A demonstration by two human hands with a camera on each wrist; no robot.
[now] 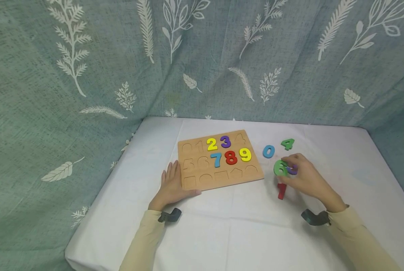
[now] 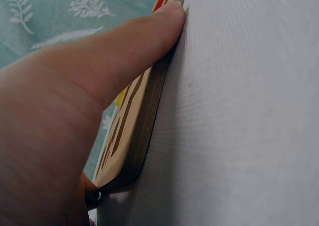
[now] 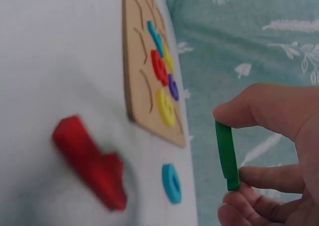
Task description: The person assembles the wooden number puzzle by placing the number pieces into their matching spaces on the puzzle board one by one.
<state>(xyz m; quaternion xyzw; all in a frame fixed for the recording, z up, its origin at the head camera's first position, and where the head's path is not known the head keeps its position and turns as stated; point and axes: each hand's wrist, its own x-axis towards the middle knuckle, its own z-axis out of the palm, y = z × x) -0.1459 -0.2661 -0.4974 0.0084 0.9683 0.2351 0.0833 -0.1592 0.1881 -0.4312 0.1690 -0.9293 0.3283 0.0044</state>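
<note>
A wooden number board (image 1: 207, 183) lies on the table, with several coloured numbers seated in its recesses, among them a yellow 2 (image 1: 212, 144) and a red 8 (image 1: 231, 157). Against the board's left side and lower-left corner rests my left hand (image 1: 170, 188), fingers extended; the left wrist view shows its thumb (image 2: 144, 34) along the edge. Right of the board, my right hand (image 1: 307, 177) pinches a green 6 (image 1: 280, 168) between thumb and fingers, above the table. Behind it a purple piece (image 1: 292, 169) is partly hidden. Below lies a red 1 (image 1: 281, 191).
A blue 0 (image 1: 268, 151) and a green 4 (image 1: 287, 143) lie to the right of the board. The white cloth (image 1: 242, 233) covers the table and has creases. A leaf-patterned curtain (image 1: 208, 56) hangs behind and on the left.
</note>
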